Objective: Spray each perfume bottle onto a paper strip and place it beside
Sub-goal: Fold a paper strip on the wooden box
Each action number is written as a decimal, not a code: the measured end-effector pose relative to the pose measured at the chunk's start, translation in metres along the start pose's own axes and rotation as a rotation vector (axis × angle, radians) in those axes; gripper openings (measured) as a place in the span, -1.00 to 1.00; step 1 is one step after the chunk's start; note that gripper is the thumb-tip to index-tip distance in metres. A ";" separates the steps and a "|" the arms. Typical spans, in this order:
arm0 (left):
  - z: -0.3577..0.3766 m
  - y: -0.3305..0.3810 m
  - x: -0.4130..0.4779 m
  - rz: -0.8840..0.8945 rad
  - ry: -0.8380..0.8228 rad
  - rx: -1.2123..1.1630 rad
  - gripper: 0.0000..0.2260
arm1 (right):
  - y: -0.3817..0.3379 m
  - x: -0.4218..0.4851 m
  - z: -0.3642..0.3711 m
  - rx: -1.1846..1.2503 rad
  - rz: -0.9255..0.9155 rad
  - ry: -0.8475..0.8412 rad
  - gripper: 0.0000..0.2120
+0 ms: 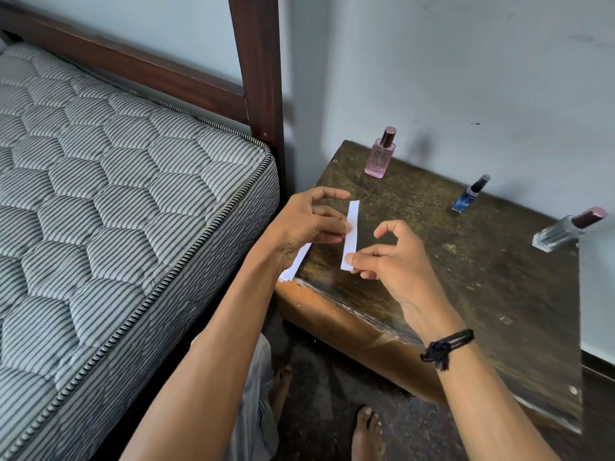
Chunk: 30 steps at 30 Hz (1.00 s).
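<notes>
Where the right hand pinches, the paper strip is flat.

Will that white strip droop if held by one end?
Probably little: the paper strip looks flat and unbent between the left hand and right hand. Thin and likely very light, it may slide or flutter once laid on the table.

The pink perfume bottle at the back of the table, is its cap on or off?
On. The pink perfume bottle stands upright on the table, and a dark rose cap covers its top; no nozzle shows.
</notes>
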<state>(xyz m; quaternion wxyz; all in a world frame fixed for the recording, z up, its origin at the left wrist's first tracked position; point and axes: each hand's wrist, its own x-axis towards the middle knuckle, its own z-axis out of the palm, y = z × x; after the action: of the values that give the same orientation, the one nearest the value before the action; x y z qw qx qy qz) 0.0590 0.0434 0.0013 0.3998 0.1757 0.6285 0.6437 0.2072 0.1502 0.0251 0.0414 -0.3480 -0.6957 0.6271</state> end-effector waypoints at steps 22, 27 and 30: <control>0.012 -0.018 0.011 0.191 0.165 0.248 -0.74 | 0.014 0.008 -0.001 -0.045 0.039 -0.007 -0.62; 0.013 -0.021 0.015 0.228 0.205 0.369 -0.83 | 0.018 0.009 -0.003 -0.064 0.061 -0.004 -0.64; 0.017 -0.022 0.016 0.258 0.226 0.487 -0.84 | 0.020 0.009 -0.004 -0.085 0.076 0.030 -0.67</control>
<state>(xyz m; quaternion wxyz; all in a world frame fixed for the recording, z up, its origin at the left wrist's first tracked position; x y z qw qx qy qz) 0.0681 0.0644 -0.0210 0.1884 0.2719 0.7775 0.5348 0.2108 0.1583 0.0044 0.0131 -0.3849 -0.7072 0.5929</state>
